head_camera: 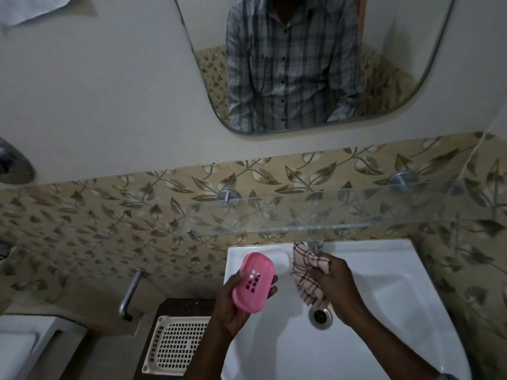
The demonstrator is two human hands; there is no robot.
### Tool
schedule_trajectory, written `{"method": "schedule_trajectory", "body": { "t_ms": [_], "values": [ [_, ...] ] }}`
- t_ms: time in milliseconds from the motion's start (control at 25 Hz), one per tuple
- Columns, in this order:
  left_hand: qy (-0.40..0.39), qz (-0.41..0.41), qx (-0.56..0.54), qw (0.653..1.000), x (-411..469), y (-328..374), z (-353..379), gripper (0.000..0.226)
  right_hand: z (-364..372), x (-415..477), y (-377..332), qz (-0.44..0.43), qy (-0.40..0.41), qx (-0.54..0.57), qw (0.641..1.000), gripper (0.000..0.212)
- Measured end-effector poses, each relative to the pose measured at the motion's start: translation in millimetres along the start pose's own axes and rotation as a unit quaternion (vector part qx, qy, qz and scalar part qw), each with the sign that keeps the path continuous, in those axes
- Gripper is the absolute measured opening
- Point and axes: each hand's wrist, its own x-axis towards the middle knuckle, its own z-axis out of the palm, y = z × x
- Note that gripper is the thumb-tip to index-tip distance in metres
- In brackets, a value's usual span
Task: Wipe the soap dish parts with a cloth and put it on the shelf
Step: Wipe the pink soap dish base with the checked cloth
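Hands both over the white sink [384,311], lower centre of frame. Left hand [233,305] grips a pink soap dish part [253,282], the slotted piece with drain holes in its middle. Thumb sits on its left edge, fingers [273,286] wrap the right edge. The part is tilted, long axis running lower-left to upper-right, held above the sink's left rim.

Right hand [334,283] is closed on a bunched cloth [307,275], pale pink with dark check lines. Cloth sticks out of the fist toward upper left and hangs down below it, just above the drain [319,315]. Cloth and soap dish part are near each other but apart, with a gap of white sink showing between them.

Tap [315,242] sits at the back edge of the sink, directly behind the cloth. Glass shelf [329,215] runs across the patterned leaf tiles above the sink, on round metal mounts [227,197]. Nothing of the soap dish is on it.

Lower left of the hands: cream perforated plastic tray [178,344] lying on a dark brown stand [153,325]. A metal pipe [130,292] comes off the wall left of that.

Mirror [301,64] in the upper centre reflects a checked shirt. White towel [30,6] in the upper left corner. Lighting is dim.
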Motion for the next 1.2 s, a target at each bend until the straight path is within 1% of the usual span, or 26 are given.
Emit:
{"method": "schedule_trajectory", "body": {
  "t_ms": [80, 120, 160, 240, 280, 320, 360, 400, 440, 480, 520, 560, 600, 640, 680, 760, 800, 840, 880, 920, 1000, 1040, 1080, 1120, 1160, 1200],
  "values": [
    [0.014, 0.021, 0.13, 0.991, 0, -1, -1, 0.067, 6, -9, -1, 0.079, -0.02, 0.141, 0.987, 0.018],
    [0.03, 0.035, 0.199, 0.979, 1, -4, 1, 0.057, 9, -9, -2, 0.088, -0.01, 0.177, 0.98, 0.018],
    [0.045, 0.046, 0.254, 0.965, 2, -7, 5, 0.051, 13, -8, -6, 0.074, 0.01, 0.142, 0.987, 0.017],
    [0.066, 0.075, 0.357, 0.929, 3, -14, 16, 0.044, 26, -11, -13, 0.018, 0.012, 0.019, 1.0, 0.022],
    [0.084, 0.095, 0.404, 0.906, 3, -17, 22, 0.039, 35, -16, -15, -0.02, -0.021, -0.03, 0.999, 0.027],
    [0.112, 0.121, 0.437, 0.884, 4, -18, 27, 0.031, 42, -21, -17, -0.066, -0.071, -0.095, 0.991, 0.037],
    [0.142, 0.149, 0.448, 0.87, 3, -19, 30, 0.022, 46, -26, -16, -0.124, -0.112, -0.159, 0.973, 0.051],
    [0.169, 0.175, 0.448, 0.86, 1, -20, 32, 0.016, 47, -27, -15, -0.178, -0.132, -0.199, 0.955, 0.058],
    [0.194, 0.198, 0.443, 0.852, -1, -19, 34, 0.013, 48, -26, -13, -0.222, -0.134, -0.214, 0.942, 0.059],
    [0.219, 0.213, 0.441, 0.844, -2, -19, 34, 0.012, 46, -26, -13, -0.236, -0.11, -0.201, 0.944, 0.056],
    [0.244, 0.229, 0.434, 0.837, -4, -19, 34, 0.013, 55, -30, -16, -0.233, -0.099, -0.195, 0.948, 0.054],
    [0.264, 0.241, 0.425, 0.832, -6, -20, 34, 0.016, 64, -33, -14, -0.219, -0.086, -0.16, 0.959, 0.053],
    [0.271, 0.254, 0.422, 0.827, -7, -21, 35, 0.02, 78, -39, -14, -0.204, -0.059, -0.169, 0.962, 0.051],
    [0.272, 0.264, 0.428, 0.82, -6, -22, 38, 0.022, 92, -47, -23, -0.155, -0.077, -0.179, 0.969, 0.045],
    [0.269, 0.269, 0.432, 0.818, -6, -24, 39, 0.022, 99, -53, -21, -0.146, -0.043, -0.187, 0.97, 0.039],
    [0.276, 0.265, 0.392, 0.837, -8, -24, 42, 0.016, 95, -48, -25, -0.172, -0.036, -0.097, 0.98, 0.04],
    [0.289, 0.265, 0.358, 0.848, -9, -24, 42, 0.017, 87, -42, -25, -0.143, -0.015, -0.061, 0.988, 0.043],
    [0.301, 0.267, 0.324, 0.856, -8, -23, 41, 0.02, 82, -37, -19, -0.093, 0.001, -0.034, 0.995, 0.045],
    [0.309, 0.266, 0.297, 0.864, -8, -22, 40, 0.021, 75, -32, -11, -0.05, 0.003, -0.032, 0.998, 0.044],
    [0.305, 0.264, 0.276, 0.872, -8, -21, 39, 0.021, 77, -29, -11, -0.017, -0.014, -0.01, 1.0, 0.041],
    [0.273, 0.256, 0.269, 0.888, -11, -21, 38, 0.019, 76, -23, -7, -0.029, -0.044, -0.037, 0.998, 0.038],
    [0.251, 0.256, 0.311, 0.88, -14, -19, 39, 0.02, 76, -20, -8, -0.046, -0.05, -0.052, 0.996, 0.038],
    [0.224, 0.258, 0.388, 0.856, -16, -16, 38, 0.026, 76, -18, -10, -0.065, -0.055, -0.065, 0.994, 0.038],
    [0.189, 0.243, 0.482, 0.82, -17, -11, 37, 0.034, 72, -16, -11, -0.089, -0.049, -0.088, 0.991, 0.039],
    [0.167, 0.217, 0.557, 0.784, -18, -5, 36, 0.038, 70, -13, -12, -0.133, -0.033, -0.114, 0.984, 0.042],
    [0.17, 0.185, 0.602, 0.758, -17, 0, 37, 0.036, 69, -12, -14, -0.18, -0.015, -0.151, 0.972, 0.047]
  ]
}}
